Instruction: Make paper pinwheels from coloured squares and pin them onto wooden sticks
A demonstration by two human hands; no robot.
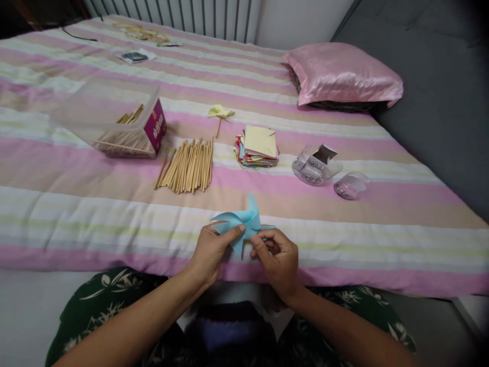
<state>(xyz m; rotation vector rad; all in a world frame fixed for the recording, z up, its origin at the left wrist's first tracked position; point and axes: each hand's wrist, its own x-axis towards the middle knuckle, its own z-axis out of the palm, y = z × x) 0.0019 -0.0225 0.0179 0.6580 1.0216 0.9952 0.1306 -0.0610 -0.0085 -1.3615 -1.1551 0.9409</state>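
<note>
A blue paper pinwheel (244, 224) is held between both hands just above the near edge of a striped bed cover (76, 214). The left hand (209, 255) is closed on the pinwheel's left blades, its thumb laid over the paper. The right hand (278, 257) is curled narrow, its fingertips (255, 245) pinched at the centre of the pinwheel from the right side; whether something small is held in the pinch cannot be told.

Beyond the hands, a loose pile of wooden sticks (187, 165) is spread on the cover, and just to its right a stack of coloured paper squares (257, 148) is set. A clear plastic box (110, 120) with more sticks inside is lying to the left. A finished yellow pinwheel (220, 114) is laid behind the sticks. Two small clear containers (328, 171) are seen to the right, and a pink pillow (344, 74) is resting at the far right
</note>
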